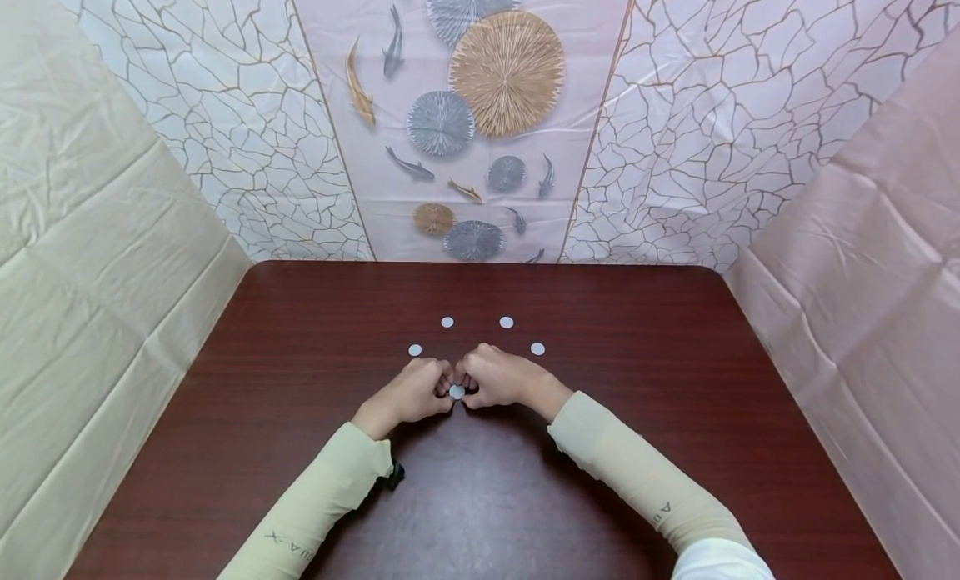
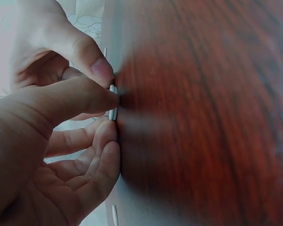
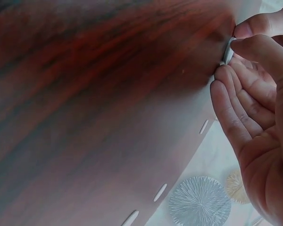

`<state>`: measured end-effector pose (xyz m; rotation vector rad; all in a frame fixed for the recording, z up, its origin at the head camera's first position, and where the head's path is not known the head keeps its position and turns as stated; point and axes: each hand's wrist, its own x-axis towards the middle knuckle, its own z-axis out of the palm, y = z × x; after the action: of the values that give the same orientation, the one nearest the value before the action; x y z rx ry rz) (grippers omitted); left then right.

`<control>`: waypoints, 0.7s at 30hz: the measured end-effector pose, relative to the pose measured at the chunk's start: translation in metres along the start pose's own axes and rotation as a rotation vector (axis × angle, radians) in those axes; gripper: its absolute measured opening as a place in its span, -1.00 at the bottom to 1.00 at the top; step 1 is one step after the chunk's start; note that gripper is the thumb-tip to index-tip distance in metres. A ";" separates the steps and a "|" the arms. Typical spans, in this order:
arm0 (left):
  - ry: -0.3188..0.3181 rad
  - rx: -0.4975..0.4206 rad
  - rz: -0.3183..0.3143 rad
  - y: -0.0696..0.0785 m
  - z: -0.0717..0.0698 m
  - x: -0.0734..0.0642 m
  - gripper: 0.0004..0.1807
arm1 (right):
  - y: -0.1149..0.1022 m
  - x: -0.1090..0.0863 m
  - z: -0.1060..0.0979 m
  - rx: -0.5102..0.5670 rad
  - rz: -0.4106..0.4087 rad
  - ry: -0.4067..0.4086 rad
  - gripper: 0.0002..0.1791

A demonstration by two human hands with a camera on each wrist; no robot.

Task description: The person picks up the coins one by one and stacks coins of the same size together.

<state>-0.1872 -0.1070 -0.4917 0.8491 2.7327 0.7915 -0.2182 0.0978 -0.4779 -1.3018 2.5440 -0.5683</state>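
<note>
In the head view, both hands meet at a small white round disc point(image 1: 457, 392) on the table. My left hand point(image 1: 416, 390) holds it from the left, its thumb and curled fingers about the rim. From the other side my right hand point(image 1: 501, 376) does the same, its thumb close to the left one. Seen edge-on in the left wrist view, the held piece point(image 2: 113, 102) shows two thin layers, like two discs stacked. The right wrist view shows its edge point(image 3: 228, 51) between the fingertips; the fingers partly hide it.
Beyond the hands, further white discs lie apart in an arc: far left point(image 1: 447, 322), far right point(image 1: 506, 322), near left point(image 1: 416, 350) and near right point(image 1: 537, 348). The dark red-brown wooden table point(image 1: 300, 330) ends at patterned cloth walls point(image 1: 675, 172) behind and at the sides.
</note>
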 end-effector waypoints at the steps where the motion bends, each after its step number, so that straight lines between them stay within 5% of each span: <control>1: 0.001 -0.002 0.001 0.000 0.000 0.000 -0.87 | 0.000 -0.001 -0.001 0.002 0.001 -0.003 -0.84; 21: -0.001 -0.006 -0.021 -0.001 0.002 0.000 -0.85 | 0.033 -0.046 -0.043 -0.094 0.115 0.058 -0.75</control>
<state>-0.1872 -0.1074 -0.4938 0.8178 2.7323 0.7947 -0.2318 0.1627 -0.4529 -1.1753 2.7018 -0.4746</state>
